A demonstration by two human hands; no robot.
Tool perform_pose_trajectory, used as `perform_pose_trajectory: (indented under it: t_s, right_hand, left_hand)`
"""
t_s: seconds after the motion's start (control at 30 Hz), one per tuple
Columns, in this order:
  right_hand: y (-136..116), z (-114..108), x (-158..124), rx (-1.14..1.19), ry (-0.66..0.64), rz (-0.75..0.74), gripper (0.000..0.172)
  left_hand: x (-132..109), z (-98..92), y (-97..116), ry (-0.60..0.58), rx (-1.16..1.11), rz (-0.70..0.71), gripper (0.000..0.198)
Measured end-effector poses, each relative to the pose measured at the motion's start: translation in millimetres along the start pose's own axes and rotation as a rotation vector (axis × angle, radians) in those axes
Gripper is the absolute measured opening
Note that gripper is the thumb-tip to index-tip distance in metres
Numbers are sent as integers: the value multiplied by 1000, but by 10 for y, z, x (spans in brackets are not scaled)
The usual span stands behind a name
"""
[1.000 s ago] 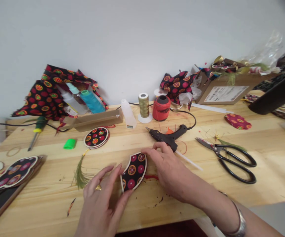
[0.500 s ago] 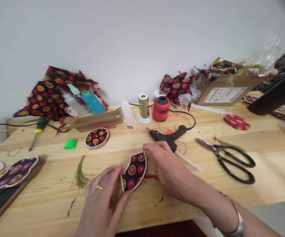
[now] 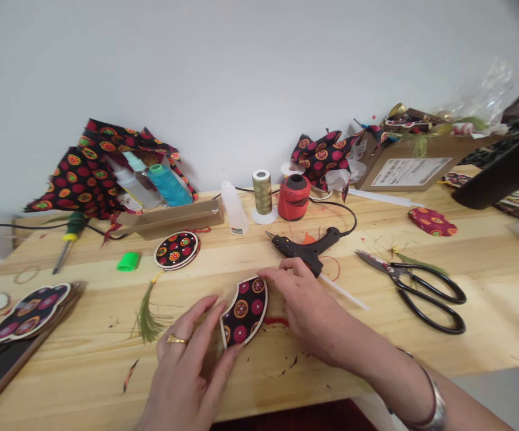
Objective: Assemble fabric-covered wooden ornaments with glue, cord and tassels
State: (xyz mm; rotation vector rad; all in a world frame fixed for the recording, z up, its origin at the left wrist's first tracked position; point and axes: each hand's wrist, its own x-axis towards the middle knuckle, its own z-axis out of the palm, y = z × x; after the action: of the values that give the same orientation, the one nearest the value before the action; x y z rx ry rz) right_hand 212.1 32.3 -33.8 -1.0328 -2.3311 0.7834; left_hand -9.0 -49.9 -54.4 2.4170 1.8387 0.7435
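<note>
Curved fabric-covered panel (image 3: 244, 311), black with red and gold medallions and a cream edge, is held between the two hands, above or resting on the bench (image 3: 84, 299) near its front edge; whether it touches the wood cannot be told. The left hand (image 3: 182, 365), with a gold ring (image 3: 177, 339), is curled around the lower left edge, its fingers slightly spread. The right hand (image 3: 308, 311) is laid flatter, its fingertips pressed against the panel's upper right edge, so that the panel is pinched between both hands. Compared with the half-second before, the left fingers are opened a little, while the panel is scarcely shifted; this is read as a small change of grip, not a move to a new place. Just beside the panel, a red thread (image 3: 276, 321) is lying on the bench. Beyond the right hand, a black hot glue gun (image 3: 302, 248) is laid with a glue stick (image 3: 344, 293) in it, and black-handled scissors (image 3: 425, 299) are placed further right. A round fabric-covered disc (image 3: 177, 250) with a green tassel (image 3: 146, 314) is seen beyond the left hand, and spools of red thread (image 3: 294, 197) and olive thread (image 3: 262, 191) are stood against the wall.
</note>
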Motion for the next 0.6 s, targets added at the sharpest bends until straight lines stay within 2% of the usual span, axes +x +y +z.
perform_pose_trajectory:
  t_s: [0.1,0.23,0.4,0.6]
  right_hand:
    - [0,3,7,-10,-3,-11,70]
    - [3,6,14,-19,-4,-18,67]
    - [2,1,1,-18,-11,-20,67]
    - [-1,-3,7,-9,-29,-11,68]
  left_hand:
    - [81,-51,54,-29,-17,21,52]
    - [214,-80,106,-65,-32,-19,54]
    - [320,-10,111,-106,-10,-48,71]
    - [334,43,98,-120,56,-32,73]
